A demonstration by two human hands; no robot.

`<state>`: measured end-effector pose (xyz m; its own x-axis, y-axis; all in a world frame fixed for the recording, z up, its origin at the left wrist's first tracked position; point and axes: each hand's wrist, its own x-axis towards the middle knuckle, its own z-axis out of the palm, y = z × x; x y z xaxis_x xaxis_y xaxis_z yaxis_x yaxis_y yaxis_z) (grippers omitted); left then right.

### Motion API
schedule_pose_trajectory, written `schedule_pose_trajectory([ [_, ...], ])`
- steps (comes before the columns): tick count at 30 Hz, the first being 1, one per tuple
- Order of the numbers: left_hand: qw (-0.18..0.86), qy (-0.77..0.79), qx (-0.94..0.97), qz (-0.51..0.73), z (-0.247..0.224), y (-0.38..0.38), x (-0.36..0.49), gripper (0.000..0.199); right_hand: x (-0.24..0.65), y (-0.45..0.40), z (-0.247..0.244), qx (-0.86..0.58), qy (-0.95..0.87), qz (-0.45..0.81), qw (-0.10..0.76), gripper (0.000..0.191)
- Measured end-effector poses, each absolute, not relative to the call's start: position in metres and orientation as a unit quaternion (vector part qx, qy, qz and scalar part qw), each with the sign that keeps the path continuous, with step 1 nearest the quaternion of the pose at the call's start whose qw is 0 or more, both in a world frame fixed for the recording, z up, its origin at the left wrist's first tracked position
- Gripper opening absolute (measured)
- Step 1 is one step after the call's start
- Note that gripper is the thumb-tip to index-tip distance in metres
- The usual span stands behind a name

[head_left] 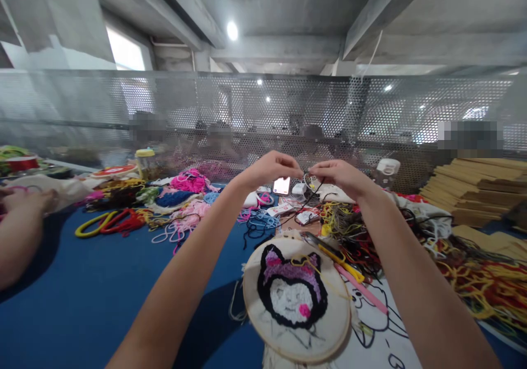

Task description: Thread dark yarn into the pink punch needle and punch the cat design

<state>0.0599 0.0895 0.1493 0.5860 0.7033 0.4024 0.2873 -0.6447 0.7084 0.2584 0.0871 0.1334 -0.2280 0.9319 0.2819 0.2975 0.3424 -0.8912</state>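
Both hands are raised above the work, fingertips nearly meeting. My left hand [280, 168] is closed in a pinch on something thin that I cannot make out. My right hand [335, 174] pinches a dark strand of yarn [315, 191], which hangs down and leftward. Below them lies a round embroidery hoop [349, 325] with white cloth. On the cloth is a cat-eared head [292, 297] in black, purple, pink and white yarn, with a loose yellow strand across it. A yellow-handled cutter [337, 256] and a pink pen-like tool [364, 289] rest at the hoop's right edge.
Heaps of coloured yarn [191, 181] lie behind and at both sides. Red-and-yellow scissors [109, 222] are on the blue table [82, 297]. A lit phone [281, 185], a drawing sheet [379, 325] and stacked brown cardboard [473, 190] are also there. Another person's arm [20, 231] reaches in at left.
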Motion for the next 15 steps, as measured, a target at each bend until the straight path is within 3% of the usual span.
schedule_pose_trajectory([
  [3,0.253,0.32,0.872,0.269,0.145,0.093,0.06,0.014,0.266,0.09,0.133,-0.438,-0.698,0.361,0.437,0.013],
  [8,0.1,0.454,0.793,0.392,0.134,0.108,0.064,0.016,0.259,0.077,0.14,-0.434,-0.734,0.328,0.408,0.012],
  [12,0.235,0.372,0.776,0.453,0.144,0.101,0.059,0.016,0.252,0.072,0.141,-0.447,-0.74,0.328,0.381,0.012],
  [15,0.327,0.302,0.829,0.339,0.15,0.092,0.054,0.018,0.256,0.077,0.138,-0.454,-0.728,0.311,0.41,0.012],
])
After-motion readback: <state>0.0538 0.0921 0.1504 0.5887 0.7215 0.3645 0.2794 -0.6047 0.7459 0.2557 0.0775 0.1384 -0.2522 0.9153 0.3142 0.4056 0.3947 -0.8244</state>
